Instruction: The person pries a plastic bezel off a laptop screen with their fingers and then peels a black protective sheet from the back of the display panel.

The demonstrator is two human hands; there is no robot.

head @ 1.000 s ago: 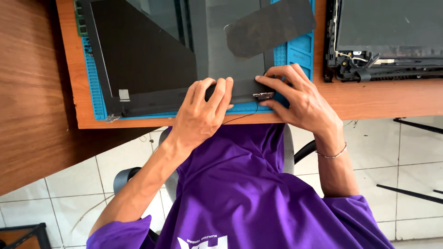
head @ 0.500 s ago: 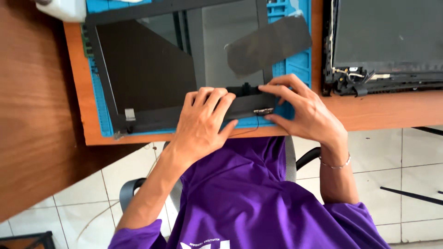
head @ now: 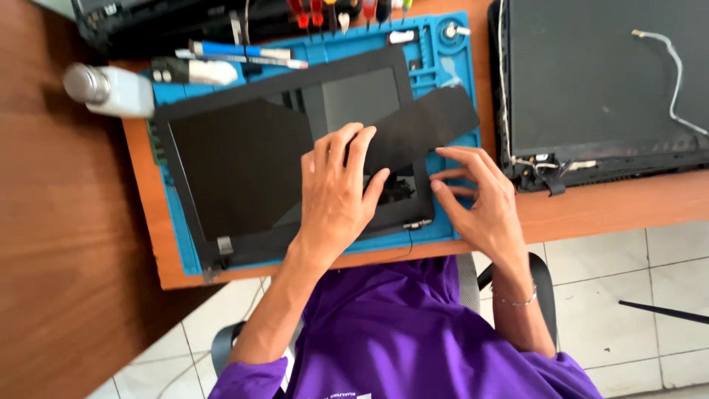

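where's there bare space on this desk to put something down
Bare wood lies left of the blue mat, below the white bottle, and in a strip between the mat's right edge and the second laptop, running under it. The mat is crowded: screen panel, tools, left hand, right hand.

A white bottle (head: 111, 90) lay at my left on the desk (head: 66, 222), with pens (head: 236, 53) and screwdrivers (head: 340, 11) along the top of the blue mat (head: 450, 70). Another opened laptop (head: 605, 81) sat at my right, a loose cable (head: 668, 63) across it.

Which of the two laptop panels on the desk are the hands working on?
The panel on the blue mat; both hands, left and right, rest there. The other panel lies untouched on bare desk.
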